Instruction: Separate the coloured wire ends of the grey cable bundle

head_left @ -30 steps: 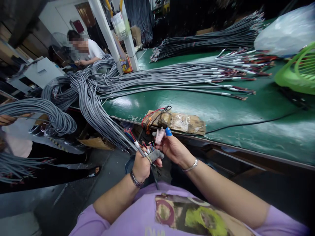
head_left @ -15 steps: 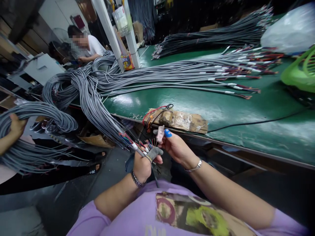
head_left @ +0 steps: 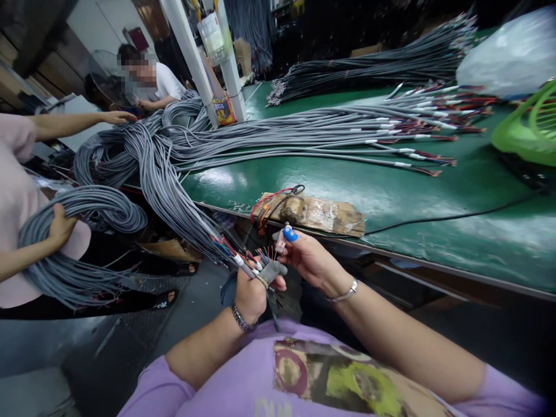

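Note:
My left hand (head_left: 252, 292) is closed around the end of a grey cable (head_left: 247, 267), with a grey covering on its thumb. From this cable's end thin coloured wires (head_left: 266, 253) fan out toward my right hand. My right hand (head_left: 309, 255) pinches close to the wire tips; blue covers its thumb, and the index and another finger wear pale tape. Whether a single wire is between those fingers is too small to make out. A bundle of grey cables (head_left: 163, 185) hangs off the bench edge and runs down to my left hand.
A wooden block (head_left: 321, 214) with red and black leads sits at the front edge of the green bench (head_left: 425, 226). Grey cables (head_left: 304, 124) lie along it, darker ones (head_left: 369, 72) behind. A green fan (head_left: 527, 127) stands right. A co-worker's hand (head_left: 63, 229) holds coiled cable at left.
The co-worker at left has come further into view, one arm stretched over the bench cables. My right thumb has shifted slightly left at the wire tips; my left hand stays put.

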Demonstrator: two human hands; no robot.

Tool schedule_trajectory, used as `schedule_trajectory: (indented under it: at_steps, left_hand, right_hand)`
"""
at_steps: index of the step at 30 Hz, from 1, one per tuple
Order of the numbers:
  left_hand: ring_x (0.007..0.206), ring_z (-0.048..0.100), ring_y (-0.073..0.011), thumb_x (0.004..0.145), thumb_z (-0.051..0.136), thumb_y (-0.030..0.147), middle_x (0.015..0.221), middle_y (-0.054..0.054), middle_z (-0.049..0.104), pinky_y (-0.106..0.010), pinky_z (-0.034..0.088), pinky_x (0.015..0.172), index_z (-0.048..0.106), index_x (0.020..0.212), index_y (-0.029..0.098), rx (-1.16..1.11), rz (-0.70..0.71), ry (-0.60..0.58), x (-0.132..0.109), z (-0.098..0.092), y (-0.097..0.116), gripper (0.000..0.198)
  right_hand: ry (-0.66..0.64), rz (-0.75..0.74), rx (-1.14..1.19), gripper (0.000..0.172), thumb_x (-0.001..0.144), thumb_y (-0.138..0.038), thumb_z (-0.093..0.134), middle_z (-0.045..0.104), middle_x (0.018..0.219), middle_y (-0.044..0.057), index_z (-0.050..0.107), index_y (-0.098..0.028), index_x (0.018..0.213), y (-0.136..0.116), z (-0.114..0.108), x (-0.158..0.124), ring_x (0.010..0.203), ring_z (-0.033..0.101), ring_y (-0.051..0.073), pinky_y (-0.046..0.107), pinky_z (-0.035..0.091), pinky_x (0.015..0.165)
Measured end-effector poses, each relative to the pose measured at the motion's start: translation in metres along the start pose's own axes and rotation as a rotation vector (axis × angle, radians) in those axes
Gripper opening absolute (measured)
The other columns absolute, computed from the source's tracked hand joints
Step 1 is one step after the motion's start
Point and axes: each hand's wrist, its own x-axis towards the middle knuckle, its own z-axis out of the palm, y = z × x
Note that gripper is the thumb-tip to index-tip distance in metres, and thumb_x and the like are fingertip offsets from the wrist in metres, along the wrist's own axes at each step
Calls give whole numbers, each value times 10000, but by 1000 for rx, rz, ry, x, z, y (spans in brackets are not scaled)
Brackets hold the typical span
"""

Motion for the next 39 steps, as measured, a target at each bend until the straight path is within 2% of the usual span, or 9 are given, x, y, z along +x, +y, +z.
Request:
schedule_trajectory:
  at_steps: [3,6,11,17,22,25,29,34,39]
  left_hand:
    - [428,555,-99,697,726,388,488,0,621,-211,455,463,657,661,134,14,-23,23,1,1,1,265]
    - [425,555,-104,673,735,411,481,-4,618,-216,460,460,654,649,132,33,-48,25,2,2,2,291]
    - [409,543,-95,692,726,390,479,-5,617,-206,456,450,656,648,128,42,-51,8,2,0,0,275]
    - [426,555,-101,724,712,373,490,-4,618,-209,465,453,672,661,131,10,1,0,-4,-4,1,253]
    - [432,558,-112,717,705,420,503,-2,620,-229,477,454,684,687,139,-6,45,71,-6,-3,5,283]
    - [435,560,-111,700,713,447,511,-1,622,-228,475,454,680,685,142,-26,45,109,-4,0,6,307]
    - [448,556,-96,708,719,422,512,6,619,-210,465,469,678,702,139,-35,29,98,-2,2,5,286]
    - [436,549,-92,706,724,385,500,9,617,-207,460,467,660,688,136,-8,9,109,-1,4,3,258]
    - [430,556,-106,690,721,416,487,-2,615,-232,485,480,641,636,132,34,-13,111,0,3,-1,300]
  right_hand:
    - [-24,60,108,244,704,-407,768,696,779,3,682,-194,787,2,-4,1,692,616,113,249,516,683]
    - [-41,102,161,201,746,-373,736,730,869,20,702,-205,850,4,-7,2,769,647,136,280,521,755]
    - [-16,102,187,196,750,-368,733,731,849,22,700,-191,826,5,-5,1,741,646,137,274,523,726]
    - [-6,93,116,287,794,-478,657,673,725,13,673,-193,822,-1,-2,0,643,599,132,261,508,598]
    - [30,3,5,246,722,-404,743,620,681,-10,669,-182,797,-3,2,-2,610,553,109,249,507,610]
    - [41,-61,-39,315,726,-487,715,622,686,4,671,-183,794,2,0,-2,617,548,118,261,496,620]
    - [78,-214,-176,403,735,-579,669,616,656,13,677,-176,744,10,-6,0,607,524,116,245,456,598]
    - [16,-41,32,385,659,-558,750,664,738,17,699,-202,797,11,-3,5,665,574,135,268,484,637]
    - [50,-43,130,297,655,-466,791,679,745,-2,693,-204,756,10,1,8,693,588,127,257,473,668]
